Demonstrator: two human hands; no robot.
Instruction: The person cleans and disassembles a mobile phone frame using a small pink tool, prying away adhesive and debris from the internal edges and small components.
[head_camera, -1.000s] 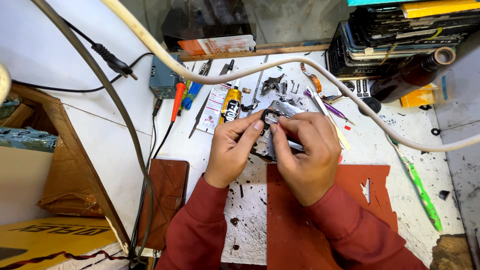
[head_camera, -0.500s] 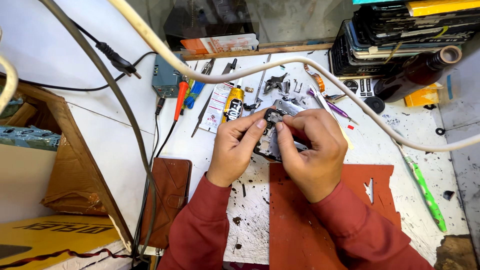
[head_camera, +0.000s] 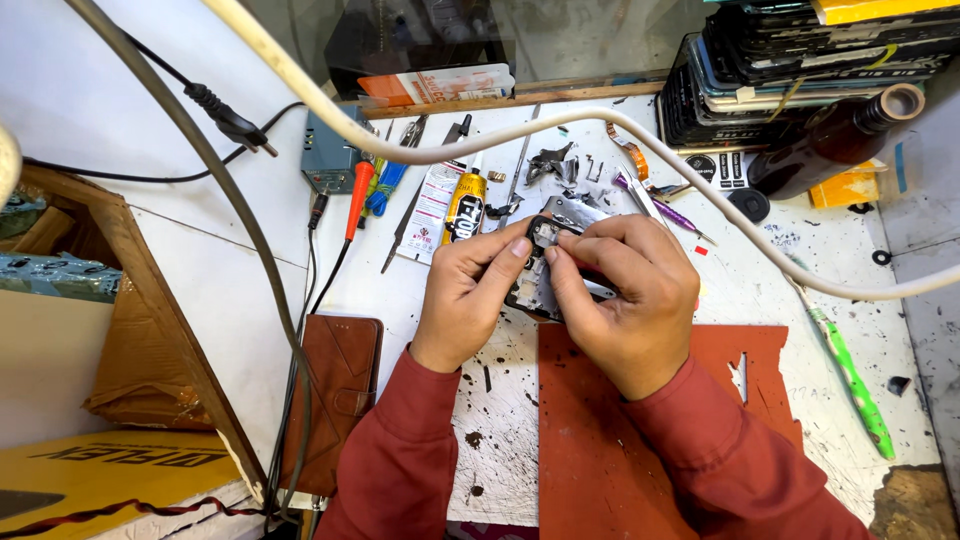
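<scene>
— Left hand (head_camera: 468, 300)?
— Closed around the left side of a small dark opened phone (head_camera: 535, 285), thumb tip pressed on its upper end.
— Right hand (head_camera: 625, 300)?
— Also gripping the phone, fingers curled over the right side, thumb meeting the other thumb near the top.
— Phone's place?
— Held just above the white worktable (head_camera: 750, 290), about mid-table, over the far edge of the red mat (head_camera: 600, 440).
— Nearby?
— Glue tube (head_camera: 464, 212) just beyond, toward the far edge; green toothbrush (head_camera: 850, 375) near the right edge; brown wallet case (head_camera: 335, 385) at the left edge.

Repair workshop: tool-strewn bench (head_camera: 760, 290), stacked phones (head_camera: 800, 70)
</scene>
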